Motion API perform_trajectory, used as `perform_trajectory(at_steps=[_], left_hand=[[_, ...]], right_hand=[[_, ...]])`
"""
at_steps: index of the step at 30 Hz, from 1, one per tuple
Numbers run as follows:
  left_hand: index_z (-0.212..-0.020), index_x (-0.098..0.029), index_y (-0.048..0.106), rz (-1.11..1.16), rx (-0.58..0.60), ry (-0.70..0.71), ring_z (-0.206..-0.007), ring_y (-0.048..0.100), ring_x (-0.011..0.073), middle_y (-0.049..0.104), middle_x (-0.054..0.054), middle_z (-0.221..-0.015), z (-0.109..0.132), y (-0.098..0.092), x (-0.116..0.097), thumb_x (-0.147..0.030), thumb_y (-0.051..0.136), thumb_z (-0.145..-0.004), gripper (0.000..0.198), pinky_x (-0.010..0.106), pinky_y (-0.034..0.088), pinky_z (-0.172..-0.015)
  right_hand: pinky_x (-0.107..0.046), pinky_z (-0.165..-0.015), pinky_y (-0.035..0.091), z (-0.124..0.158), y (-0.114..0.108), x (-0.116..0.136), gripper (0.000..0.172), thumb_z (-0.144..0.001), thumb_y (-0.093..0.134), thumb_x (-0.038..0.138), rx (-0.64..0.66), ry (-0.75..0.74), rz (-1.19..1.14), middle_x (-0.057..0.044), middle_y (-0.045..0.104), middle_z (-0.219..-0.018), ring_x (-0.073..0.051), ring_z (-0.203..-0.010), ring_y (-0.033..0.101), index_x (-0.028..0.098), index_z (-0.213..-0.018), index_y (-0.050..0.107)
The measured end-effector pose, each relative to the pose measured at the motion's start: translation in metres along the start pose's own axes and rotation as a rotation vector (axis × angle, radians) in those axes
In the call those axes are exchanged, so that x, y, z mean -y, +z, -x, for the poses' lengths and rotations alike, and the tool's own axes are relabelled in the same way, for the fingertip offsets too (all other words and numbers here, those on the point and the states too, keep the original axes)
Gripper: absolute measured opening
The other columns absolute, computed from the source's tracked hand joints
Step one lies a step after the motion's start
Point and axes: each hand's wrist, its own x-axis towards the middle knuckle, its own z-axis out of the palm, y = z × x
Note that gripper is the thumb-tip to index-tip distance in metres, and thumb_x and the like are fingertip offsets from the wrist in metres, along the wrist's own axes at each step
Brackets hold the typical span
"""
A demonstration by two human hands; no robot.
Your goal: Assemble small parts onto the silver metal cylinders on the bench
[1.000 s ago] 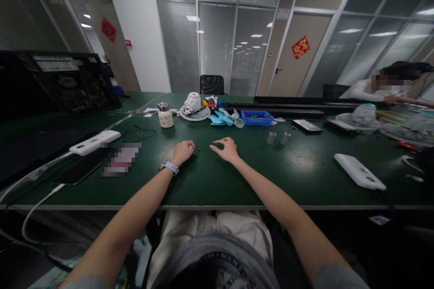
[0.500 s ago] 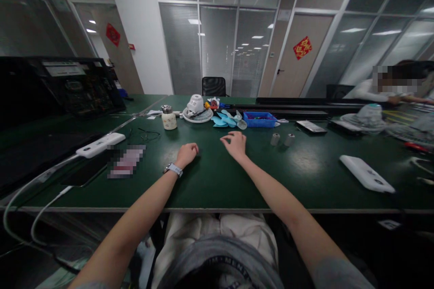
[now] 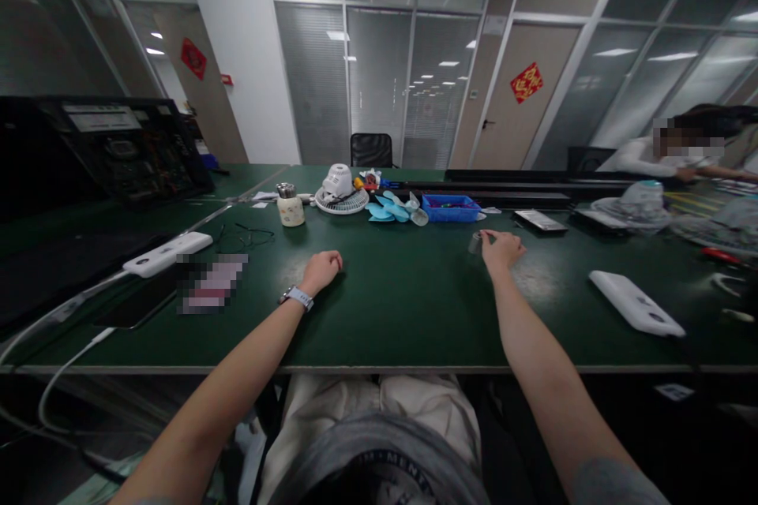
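My left hand (image 3: pixel 322 271) rests on the green table with its fingers curled in and nothing visible in them; a watch is on that wrist. Farther right, my right hand (image 3: pixel 502 251) is at a small grey metal cylinder (image 3: pixel 474 245). Thumb and forefinger come together at the upper right edge of this cylinder, which stands upright on the tabletop. The second cylinder is hidden behind the hand.
A blue tray (image 3: pixel 451 210), light blue fan blades (image 3: pixel 388 209), a white fan part (image 3: pixel 339 193) and a cream bottle (image 3: pixel 290 209) stand at the back. White devices (image 3: pixel 636 303) lie on both sides. Another person (image 3: pixel 643 154) sits at far right.
My right hand has moved right, from the middle of the table to the metal cylinders, and now covers one of them. The left hand has stayed in place.
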Motion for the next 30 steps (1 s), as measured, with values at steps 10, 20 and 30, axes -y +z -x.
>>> perform_trajectory(at_steps=[10,20,30], left_hand=[[-0.067,-0.021,0.063,0.002,-0.003,0.026,-0.067,0.057,0.016,0.067,0.002,-0.071,0.001,-0.001,-0.001,-0.018,0.039,-0.075,0.026,0.025,0.035,-0.059],[-0.068,-0.022,0.065,-0.042,0.004,0.014,-0.067,0.058,0.0158,0.069,0.002,-0.074,0.001,-0.001,-0.002,-0.018,0.039,-0.076,0.027,0.024,0.036,-0.058],[-0.066,-0.023,0.064,-0.029,-0.012,0.024,-0.069,0.058,0.0166,0.068,0.001,-0.072,0.002,-0.001,-0.002,-0.017,0.039,-0.076,0.027,0.024,0.037,-0.059]], right_hand=[[-0.047,-0.087,0.029,-0.005,-0.002,0.004,0.034,-0.086,0.05,0.042,0.106,0.009,0.008,-0.015,0.063,-0.098,-0.031,-0.1,0.047,0.022,-0.1,0.073],[-0.048,-0.094,0.033,-0.004,0.002,-0.022,0.06,-0.08,0.057,0.044,-0.116,0.217,-0.056,-0.02,0.051,-0.125,-0.033,-0.117,0.045,0.016,-0.133,0.048],[-0.044,-0.092,0.042,-0.018,0.017,-0.047,0.044,-0.07,0.069,0.04,0.12,0.406,-0.172,-0.011,0.068,-0.108,-0.03,-0.104,0.06,0.021,-0.109,0.064]])
